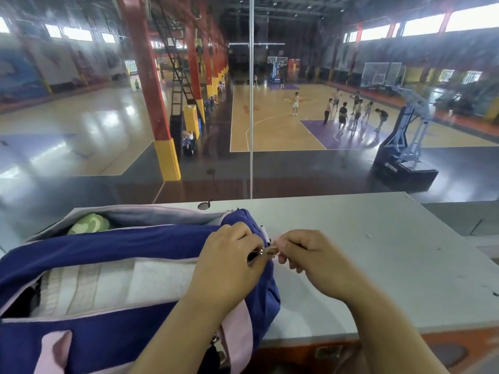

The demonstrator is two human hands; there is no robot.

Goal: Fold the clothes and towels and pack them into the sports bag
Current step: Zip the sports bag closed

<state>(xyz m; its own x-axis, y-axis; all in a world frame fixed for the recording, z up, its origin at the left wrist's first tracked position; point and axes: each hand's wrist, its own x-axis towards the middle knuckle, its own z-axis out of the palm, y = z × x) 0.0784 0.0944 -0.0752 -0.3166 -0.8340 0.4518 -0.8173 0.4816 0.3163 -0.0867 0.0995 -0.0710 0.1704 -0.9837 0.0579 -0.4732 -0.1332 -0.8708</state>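
A blue sports bag (102, 247) with pink trim lies on the grey table (378, 252), its main opening unzipped. Folded white towels (113, 284) fill the main compartment. A green patterned cloth (89, 224) shows in the far pocket. My left hand (229, 263) presses and grips the bag's right end fabric. My right hand (310, 257) pinches the metal zipper pull (267, 251) at that same end, right beside my left fingers.
A glass pane stands right behind the table, with a vertical seam (251, 103). Beyond it lies a basketball hall with several players. A small round hole (204, 205) sits near the table's back edge. The table's front edge (324, 338) is close to me.
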